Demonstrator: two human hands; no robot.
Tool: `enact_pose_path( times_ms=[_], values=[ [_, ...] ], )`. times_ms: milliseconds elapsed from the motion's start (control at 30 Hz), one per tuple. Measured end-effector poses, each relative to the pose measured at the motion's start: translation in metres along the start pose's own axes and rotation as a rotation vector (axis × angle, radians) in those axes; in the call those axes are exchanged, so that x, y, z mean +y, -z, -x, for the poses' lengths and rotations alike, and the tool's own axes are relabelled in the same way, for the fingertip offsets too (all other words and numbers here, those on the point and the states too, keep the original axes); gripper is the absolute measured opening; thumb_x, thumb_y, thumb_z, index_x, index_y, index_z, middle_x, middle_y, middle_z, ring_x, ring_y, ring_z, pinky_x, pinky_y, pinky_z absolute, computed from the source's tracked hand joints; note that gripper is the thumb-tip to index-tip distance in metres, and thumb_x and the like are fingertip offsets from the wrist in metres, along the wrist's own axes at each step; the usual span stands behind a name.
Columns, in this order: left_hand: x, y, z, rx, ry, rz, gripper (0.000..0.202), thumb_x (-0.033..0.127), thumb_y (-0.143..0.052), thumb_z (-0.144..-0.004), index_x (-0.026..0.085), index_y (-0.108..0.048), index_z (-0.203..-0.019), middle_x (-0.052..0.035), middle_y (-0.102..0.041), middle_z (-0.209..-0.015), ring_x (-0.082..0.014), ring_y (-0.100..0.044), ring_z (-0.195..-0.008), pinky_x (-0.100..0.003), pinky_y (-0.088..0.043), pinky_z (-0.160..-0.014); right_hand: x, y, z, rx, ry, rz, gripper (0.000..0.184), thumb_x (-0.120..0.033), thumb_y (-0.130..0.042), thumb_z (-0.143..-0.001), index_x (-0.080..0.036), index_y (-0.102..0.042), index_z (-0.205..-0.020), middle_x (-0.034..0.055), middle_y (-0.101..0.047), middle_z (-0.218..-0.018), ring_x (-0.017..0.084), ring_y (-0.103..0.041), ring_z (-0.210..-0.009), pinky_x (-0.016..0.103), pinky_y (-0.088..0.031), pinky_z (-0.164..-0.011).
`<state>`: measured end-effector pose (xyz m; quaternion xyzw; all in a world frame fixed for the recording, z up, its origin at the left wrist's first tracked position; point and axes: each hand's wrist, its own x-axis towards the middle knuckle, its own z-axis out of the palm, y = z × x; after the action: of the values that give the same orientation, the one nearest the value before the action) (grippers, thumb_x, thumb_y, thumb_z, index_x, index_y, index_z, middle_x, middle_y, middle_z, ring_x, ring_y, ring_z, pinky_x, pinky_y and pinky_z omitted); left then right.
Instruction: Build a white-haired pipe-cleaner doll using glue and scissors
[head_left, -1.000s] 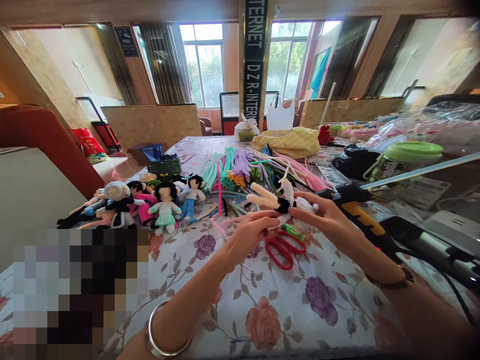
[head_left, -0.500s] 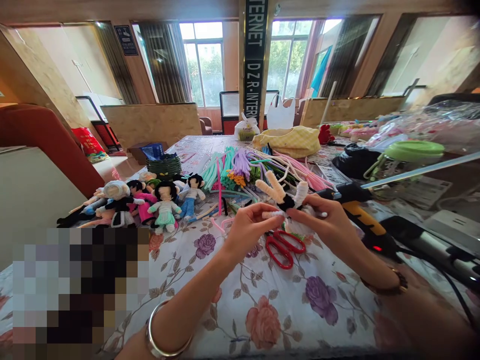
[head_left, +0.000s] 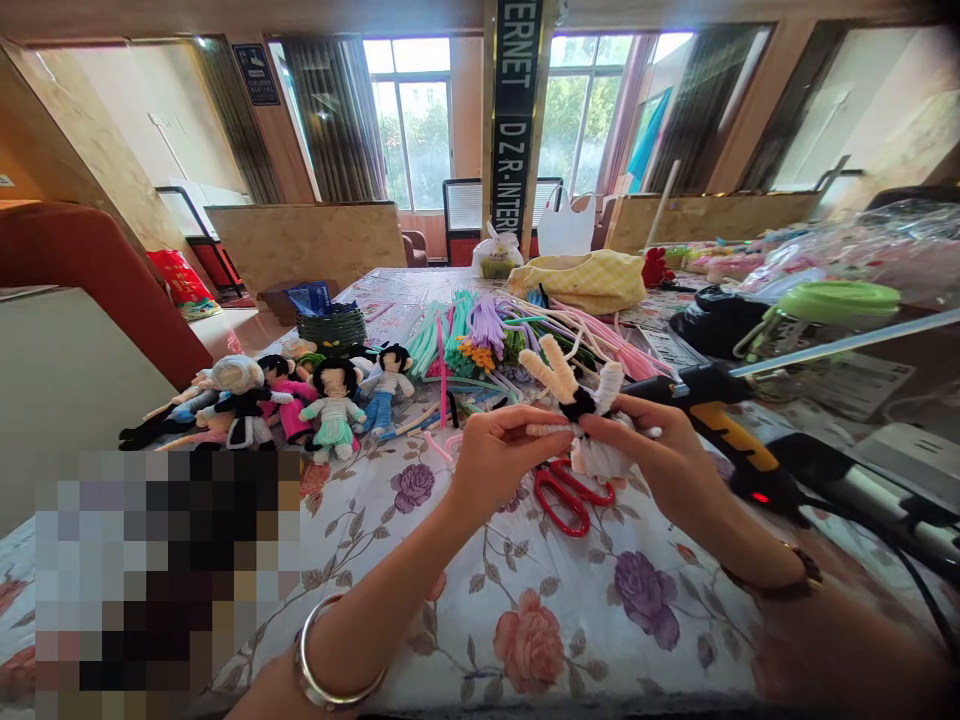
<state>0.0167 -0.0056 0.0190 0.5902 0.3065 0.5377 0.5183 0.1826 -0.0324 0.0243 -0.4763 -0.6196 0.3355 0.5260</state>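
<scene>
Between my hands is a fuzzy pipe-cleaner doll [head_left: 577, 402] with two peach limbs pointing up, a black middle and white fluffy parts. My left hand [head_left: 495, 455] is closed, pinching a thin white fuzzy piece at the doll's left side. Fingers of my right hand [head_left: 664, 455] are closed round the doll's black and white body from the right. Part of the doll is hidden behind my fingers. Just below it, red-handled scissors [head_left: 562, 500] lie on the flowered tablecloth [head_left: 450, 620]; their blades are mostly out of sight.
Several finished dolls [head_left: 334, 405] sit at the left. Bundles of coloured pipe cleaners [head_left: 487, 325] lie behind my hands. A black and yellow glue gun [head_left: 731, 435] with a glowing red light is at the right, near a green-lidded jar [head_left: 836, 300]. A yellow checked pouch [head_left: 581, 280] is farther back.
The whole view has shifted slightly. My hands keep their grip, and a little more of the white fluffy part below the doll's black middle shows.
</scene>
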Motion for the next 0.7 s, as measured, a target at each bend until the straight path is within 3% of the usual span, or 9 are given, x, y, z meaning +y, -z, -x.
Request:
enact_pose_path(
  times_ms=[200, 433, 567, 700],
  values=[
    [0.0017, 0.0009, 0.0025, -0.044, -0.221, -0.152, 0.008, 0.019, -0.074, -0.068, 0.02, -0.075, -0.075, -0.0045, -0.071, -0.08, -0.0147, -0.064, -0.071, -0.024, -0.053, -0.062, 0.0011, -0.0003, 0.0013, -0.005, -0.061, -0.079, 0.025, -0.045, -0.067, -0.075, -0.021, -0.069, -0.08, 0.0011, -0.063, -0.067, 0.013, -0.052, -0.054, 0.024, -0.039, -0.046],
    [0.0023, 0.0027, 0.0019, -0.071, -0.357, -0.309, 0.007, 0.02, -0.069, -0.073, 0.021, -0.076, -0.076, -0.0049, -0.071, -0.08, -0.0151, -0.064, -0.07, -0.027, -0.053, -0.069, 0.0002, -0.0015, 0.0014, 0.014, -0.094, -0.08, 0.021, -0.042, -0.069, -0.073, -0.021, -0.069, -0.078, 0.0004, -0.063, -0.068, 0.013, -0.054, -0.056, 0.024, -0.041, -0.049],
    [-0.0002, 0.0012, 0.0007, -0.069, -0.279, -0.249, 0.009, 0.022, -0.07, -0.072, 0.02, -0.076, -0.079, -0.005, -0.071, -0.083, -0.0146, -0.064, -0.071, -0.027, -0.054, -0.068, 0.0016, -0.0002, -0.001, 0.005, -0.075, -0.079, 0.024, -0.043, -0.069, -0.073, -0.022, -0.071, -0.084, 0.0018, -0.065, -0.072, 0.015, -0.057, -0.061, 0.025, -0.044, -0.053],
    [-0.0043, 0.0003, -0.0022, -0.038, -0.051, -0.1, 0.027, 0.028, -0.078, -0.063, 0.018, -0.074, -0.088, -0.0042, -0.071, -0.079, -0.0145, -0.064, -0.068, -0.026, -0.054, -0.065, -0.0057, 0.0018, -0.004, 0.043, -0.072, -0.056, 0.024, -0.042, -0.07, -0.071, -0.023, -0.072, -0.085, 0.0015, -0.067, -0.076, 0.015, -0.057, -0.063, 0.025, -0.044, -0.054]
  ],
)
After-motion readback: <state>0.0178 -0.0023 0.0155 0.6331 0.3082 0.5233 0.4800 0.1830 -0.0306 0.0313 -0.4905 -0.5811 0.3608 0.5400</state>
